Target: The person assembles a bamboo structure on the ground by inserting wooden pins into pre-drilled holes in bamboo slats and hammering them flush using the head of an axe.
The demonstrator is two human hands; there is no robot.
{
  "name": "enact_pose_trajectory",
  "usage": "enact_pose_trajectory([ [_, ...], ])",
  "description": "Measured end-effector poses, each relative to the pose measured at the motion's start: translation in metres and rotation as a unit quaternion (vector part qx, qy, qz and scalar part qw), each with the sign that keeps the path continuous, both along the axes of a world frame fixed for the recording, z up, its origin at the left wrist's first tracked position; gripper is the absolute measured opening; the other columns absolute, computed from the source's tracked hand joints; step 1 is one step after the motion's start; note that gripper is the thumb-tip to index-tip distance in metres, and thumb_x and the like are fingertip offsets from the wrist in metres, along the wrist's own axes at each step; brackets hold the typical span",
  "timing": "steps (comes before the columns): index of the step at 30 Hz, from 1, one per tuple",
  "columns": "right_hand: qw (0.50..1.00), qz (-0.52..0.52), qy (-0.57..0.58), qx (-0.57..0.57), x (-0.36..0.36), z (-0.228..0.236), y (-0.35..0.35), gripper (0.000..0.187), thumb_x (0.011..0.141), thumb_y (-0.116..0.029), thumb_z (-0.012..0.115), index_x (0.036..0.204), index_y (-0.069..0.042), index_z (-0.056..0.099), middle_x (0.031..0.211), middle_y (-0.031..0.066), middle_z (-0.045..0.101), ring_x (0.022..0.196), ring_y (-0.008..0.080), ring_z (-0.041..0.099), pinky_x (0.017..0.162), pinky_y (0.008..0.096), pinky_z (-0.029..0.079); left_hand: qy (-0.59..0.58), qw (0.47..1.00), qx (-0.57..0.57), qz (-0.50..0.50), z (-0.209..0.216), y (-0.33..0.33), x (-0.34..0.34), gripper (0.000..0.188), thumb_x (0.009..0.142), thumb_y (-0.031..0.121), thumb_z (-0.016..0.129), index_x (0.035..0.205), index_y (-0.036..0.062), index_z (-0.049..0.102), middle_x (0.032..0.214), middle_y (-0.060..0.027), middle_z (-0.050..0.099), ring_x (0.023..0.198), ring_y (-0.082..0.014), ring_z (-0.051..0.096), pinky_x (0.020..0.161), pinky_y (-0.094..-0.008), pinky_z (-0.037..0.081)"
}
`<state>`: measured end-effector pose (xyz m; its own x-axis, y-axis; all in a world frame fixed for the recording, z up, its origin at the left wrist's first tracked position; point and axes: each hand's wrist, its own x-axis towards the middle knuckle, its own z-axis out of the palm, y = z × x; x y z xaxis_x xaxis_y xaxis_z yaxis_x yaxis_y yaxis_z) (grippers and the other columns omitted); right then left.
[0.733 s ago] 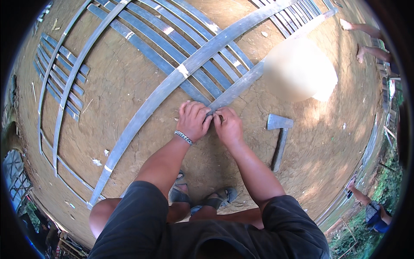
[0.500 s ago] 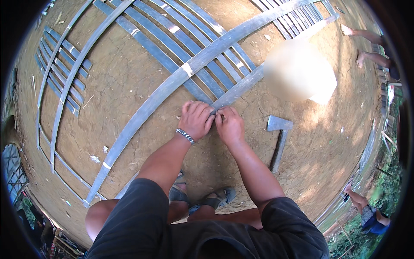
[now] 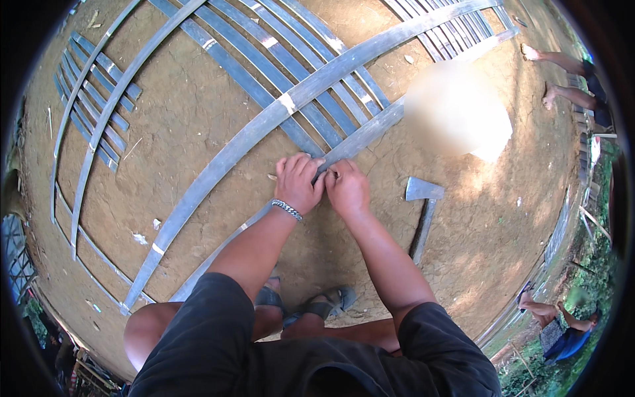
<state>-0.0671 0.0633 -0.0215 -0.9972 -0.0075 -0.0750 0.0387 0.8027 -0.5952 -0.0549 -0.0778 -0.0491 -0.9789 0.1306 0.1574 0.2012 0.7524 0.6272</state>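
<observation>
Both my hands are at the near long bamboo strip (image 3: 366,134), where it crosses the end of a bamboo slat (image 3: 302,140). My left hand (image 3: 299,182), with a chain bracelet (image 3: 287,210) at its wrist, is closed round the strip's edge. Right beside it my right hand (image 3: 348,188) has its fingers curled in a pinch. Whatever is between those fingers is too small or hidden to make out. A second long bamboo strip (image 3: 228,154) lies across the slats farther off, parallel to the near one.
An axe (image 3: 423,215) lies on the bare earth to my right. A blurred pale round shape (image 3: 460,109) covers part of the right side. More bamboo slats lie at the far left (image 3: 99,99) and far right (image 3: 456,33). Other people's legs (image 3: 562,63) show at the right edge.
My right hand has shifted slightly left and down, still pinched. My left hand stays at the strip. The view has moved a little, showing more of the near strip beyond my left forearm.
</observation>
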Motion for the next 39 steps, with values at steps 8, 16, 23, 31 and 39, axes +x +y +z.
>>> enact_pose_trajectory([
  [8, 0.999, -0.021, -0.007, -0.028, -0.006, 0.006, 0.000, 0.005, 0.084, -0.009, 0.076, 0.087, -0.006, 0.073, 0.089, 0.0136, 0.071, 0.082, 0.0359, 0.070, 0.073, 0.0429, 0.056, 0.019, 0.999, 0.013, 0.029, 0.000, 0.002, -0.007, 0.014, 0.080, 0.017, 0.076, 0.094, 0.0182, 0.074, 0.094, -0.0009, 0.066, 0.107, -0.0241, 0.061, 0.098, -0.0435, 0.038],
  [16, 0.989, -0.056, -0.038, -0.129, -0.003, 0.005, 0.006, 0.007, 0.083, -0.008, 0.076, 0.089, -0.005, 0.076, 0.097, 0.0124, 0.074, 0.088, 0.0329, 0.071, 0.077, 0.0407, 0.057, 0.021, 0.999, 0.026, 0.036, 0.001, 0.006, -0.010, 0.010, 0.077, 0.016, 0.078, 0.086, 0.0169, 0.075, 0.092, 0.0011, 0.064, 0.105, -0.0233, 0.060, 0.096, -0.0441, 0.039],
  [23, 0.990, -0.071, -0.022, -0.121, 0.001, 0.007, 0.001, 0.008, 0.083, -0.007, 0.077, 0.090, -0.004, 0.076, 0.099, 0.0127, 0.075, 0.089, 0.0320, 0.072, 0.079, 0.0387, 0.057, 0.029, 0.999, 0.021, 0.038, -0.001, 0.004, -0.008, 0.014, 0.076, 0.015, 0.079, 0.089, 0.0155, 0.073, 0.093, -0.0005, 0.064, 0.104, -0.0245, 0.060, 0.096, -0.0441, 0.039],
  [31, 0.895, -0.290, -0.037, -0.336, 0.027, -0.024, -0.001, 0.012, 0.095, -0.010, 0.073, 0.093, 0.002, 0.072, 0.100, 0.0114, 0.072, 0.091, 0.0193, 0.070, 0.077, 0.0335, 0.058, -0.016, 0.998, 0.026, 0.061, 0.002, 0.008, -0.008, 0.038, 0.074, 0.024, 0.084, 0.104, 0.0078, 0.067, 0.111, -0.0117, 0.063, 0.104, -0.0319, 0.062, 0.089, -0.0461, 0.047],
  [39, 0.724, -0.412, -0.146, -0.533, 0.037, -0.025, -0.021, 0.014, 0.103, -0.014, 0.063, 0.106, 0.000, 0.062, 0.101, 0.0083, 0.069, 0.091, 0.0156, 0.068, 0.079, 0.0306, 0.060, 0.005, 0.996, 0.059, 0.067, -0.006, 0.004, -0.004, 0.039, 0.072, 0.022, 0.087, 0.102, 0.0054, 0.070, 0.112, -0.0120, 0.065, 0.104, -0.0337, 0.064, 0.089, -0.0455, 0.051],
])
